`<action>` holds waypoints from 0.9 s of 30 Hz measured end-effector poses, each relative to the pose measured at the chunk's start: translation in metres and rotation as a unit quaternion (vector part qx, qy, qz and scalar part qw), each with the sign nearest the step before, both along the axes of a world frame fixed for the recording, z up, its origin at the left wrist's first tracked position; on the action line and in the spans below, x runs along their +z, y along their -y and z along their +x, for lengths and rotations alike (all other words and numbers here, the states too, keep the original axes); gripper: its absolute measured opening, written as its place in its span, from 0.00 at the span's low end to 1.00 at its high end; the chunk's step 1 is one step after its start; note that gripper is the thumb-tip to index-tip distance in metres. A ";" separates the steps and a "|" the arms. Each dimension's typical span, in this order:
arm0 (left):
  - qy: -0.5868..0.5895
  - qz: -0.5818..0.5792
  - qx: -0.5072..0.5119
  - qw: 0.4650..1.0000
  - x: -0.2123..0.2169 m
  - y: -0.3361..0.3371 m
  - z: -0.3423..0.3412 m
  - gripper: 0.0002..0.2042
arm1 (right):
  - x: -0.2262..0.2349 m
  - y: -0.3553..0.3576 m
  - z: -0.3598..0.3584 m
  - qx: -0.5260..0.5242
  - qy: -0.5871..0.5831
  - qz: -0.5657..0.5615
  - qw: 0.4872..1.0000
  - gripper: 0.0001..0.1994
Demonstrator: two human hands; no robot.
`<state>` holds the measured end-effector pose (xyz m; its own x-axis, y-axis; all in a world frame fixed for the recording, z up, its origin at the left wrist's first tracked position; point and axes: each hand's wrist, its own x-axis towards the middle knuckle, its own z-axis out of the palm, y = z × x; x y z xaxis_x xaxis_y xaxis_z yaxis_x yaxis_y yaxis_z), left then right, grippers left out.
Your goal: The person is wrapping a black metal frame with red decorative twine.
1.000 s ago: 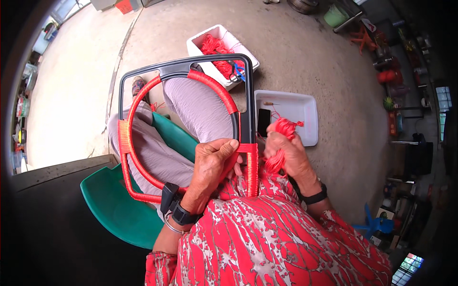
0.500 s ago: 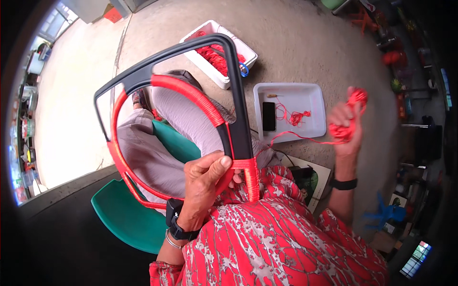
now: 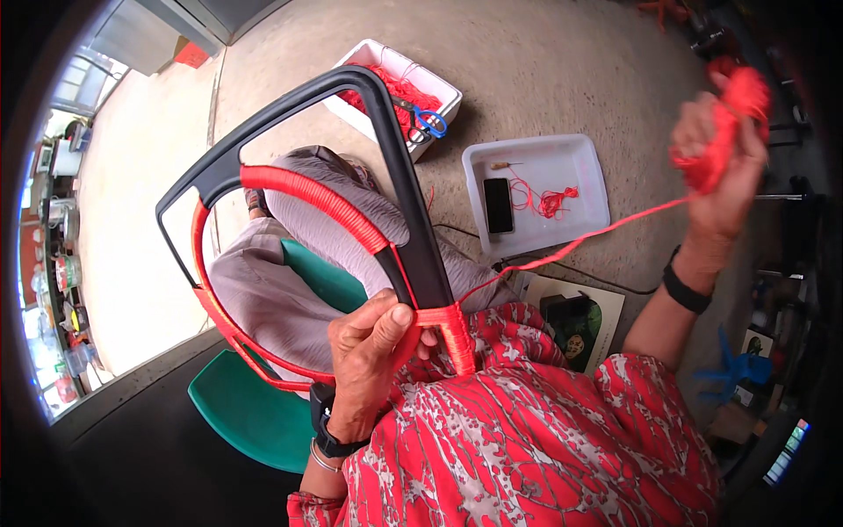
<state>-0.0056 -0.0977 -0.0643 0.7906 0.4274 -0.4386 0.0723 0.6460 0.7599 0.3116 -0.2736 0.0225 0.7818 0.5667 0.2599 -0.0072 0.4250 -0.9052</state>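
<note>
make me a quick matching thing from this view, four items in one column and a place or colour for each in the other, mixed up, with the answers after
Things
1. phone
2. bundle of red cord
3. scissors
4. frame

Places and colours
A. gripped by the left hand
B. blue on the handles
C. held in the right hand
D. lying in the white tray

Right pairs: 1-D, 2-C, 3-B, 4-A
</note>
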 end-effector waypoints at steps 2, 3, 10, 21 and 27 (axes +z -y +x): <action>-0.040 0.011 0.001 0.999 -0.002 0.000 0.004 0.13 | -0.022 -0.019 -0.026 -0.026 0.158 -0.239 0.958 0.18; -0.037 0.008 0.009 0.999 -0.005 0.001 0.010 0.13 | -0.027 -0.027 -0.037 0.006 0.467 -0.323 0.823 0.15; -0.110 -0.045 0.031 0.992 -0.017 0.003 0.022 0.11 | -0.046 -0.135 -0.125 0.154 0.625 -0.298 0.705 0.12; -0.032 0.038 0.162 0.986 -0.030 0.018 0.027 0.13 | -0.072 -0.145 -0.150 0.213 0.731 -0.316 0.566 0.07; -0.034 0.038 0.135 0.990 -0.032 0.015 0.030 0.14 | -0.084 -0.144 -0.143 0.154 0.756 -0.234 0.592 0.17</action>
